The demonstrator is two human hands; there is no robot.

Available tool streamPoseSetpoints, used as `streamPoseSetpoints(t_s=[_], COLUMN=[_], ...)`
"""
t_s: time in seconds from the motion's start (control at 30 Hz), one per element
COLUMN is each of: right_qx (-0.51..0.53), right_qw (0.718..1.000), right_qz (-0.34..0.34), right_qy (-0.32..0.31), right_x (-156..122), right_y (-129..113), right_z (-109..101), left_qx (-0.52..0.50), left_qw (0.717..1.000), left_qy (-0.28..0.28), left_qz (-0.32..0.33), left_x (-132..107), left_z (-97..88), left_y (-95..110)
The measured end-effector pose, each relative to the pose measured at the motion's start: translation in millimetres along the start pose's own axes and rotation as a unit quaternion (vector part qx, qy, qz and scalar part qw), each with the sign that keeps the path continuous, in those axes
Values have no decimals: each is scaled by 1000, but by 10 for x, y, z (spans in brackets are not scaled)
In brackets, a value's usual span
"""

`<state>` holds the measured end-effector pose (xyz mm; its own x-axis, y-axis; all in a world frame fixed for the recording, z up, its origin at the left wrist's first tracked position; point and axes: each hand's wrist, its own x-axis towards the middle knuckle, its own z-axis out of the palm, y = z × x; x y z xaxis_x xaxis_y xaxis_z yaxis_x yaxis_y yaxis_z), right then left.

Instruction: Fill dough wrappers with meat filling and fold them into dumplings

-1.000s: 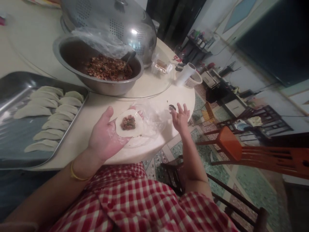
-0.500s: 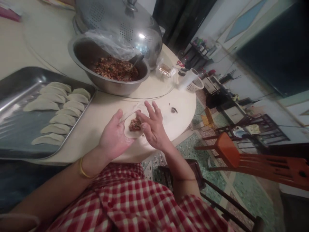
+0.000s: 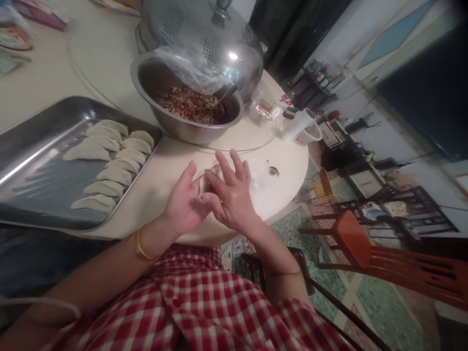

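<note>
My left hand (image 3: pixel 185 202) cups a round dumpling wrapper (image 3: pixel 205 181) with meat filling inside; the wrapper is partly folded up. My right hand (image 3: pixel 230 195) lies over it, thumb and forefinger pinching the wrapper's near edge, the other fingers stretched out. Both hands hover above the near edge of the round cream table (image 3: pixel 153 170). A steel bowl (image 3: pixel 183 127) of minced filling with a spoon in it stands just beyond them. A steel tray (image 3: pixel 44 146) on the left holds several folded dumplings (image 3: pixel 109 165).
A perforated steel dome cover (image 3: pixel 204 39) stands behind the bowl, with a plastic bag (image 3: pixel 190 68) draped over the bowl's rim. A white cup (image 3: pixel 298 124) and small basket sit at the table's far right edge. An orange wooden chair (image 3: pixel 365 248) stands on the right.
My right hand came from the table's right side onto the wrapper in my left palm. The wrapper went from lying flat and open to being folded over its filling.
</note>
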<state>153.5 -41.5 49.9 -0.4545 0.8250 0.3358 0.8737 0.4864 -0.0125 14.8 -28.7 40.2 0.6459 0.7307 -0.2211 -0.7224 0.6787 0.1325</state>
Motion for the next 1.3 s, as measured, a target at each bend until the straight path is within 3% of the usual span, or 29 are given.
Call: streamPoseSetpoints(t_s=[0.17, 0.27, 0.33, 0.4, 0.53, 0.63, 0.87, 0.97, 1.03, 1.17, 1.3], right_qx=[25, 61, 46, 0, -54, -49, -43, -34, -36, -60, -48], right_qw=[995, 987, 988, 984, 958, 951, 951, 954, 955, 961, 977], right_qz=[-80, -105, -40, 73, 265, 303, 298, 284, 286, 262, 165], right_qy=[47, 105, 143, 163, 95, 30, -65, -86, -63, 66, 129], right_x=[-40, -165, -269, -373, -565, -636, -569, -568, -585, -640, -634], right_y=[-82, 67, 358, 759, 1487, 1731, 1695, 1677, 1672, 1560, 1162], right_z=[51, -14, -49, -50, -13, 30, 181, 186, 148, -3, -111], left_qx=[-9, -12, -15, -25, -20, -16, -5, 8, 10, 9, 4], left_qw=[999, 999, 999, 999, 999, 999, 993, 994, 995, 995, 995], left_qy=[45, 44, 43, 44, 46, 41, 115, 111, 95, 96, 102], left_qz=[-12, 6, 16, 10, -17, -21, -14, -7, -10, -18, -9], left_x=[27, 44, 57, 71, 103, 141, 145, 143, 144, 139, 128], left_z=[-27, -73, -89, -98, -143, -171, -2, -8, -38, -39, 5], left_y=[40, 97, 128, 143, 135, 107, -6, -10, -5, -14, -44])
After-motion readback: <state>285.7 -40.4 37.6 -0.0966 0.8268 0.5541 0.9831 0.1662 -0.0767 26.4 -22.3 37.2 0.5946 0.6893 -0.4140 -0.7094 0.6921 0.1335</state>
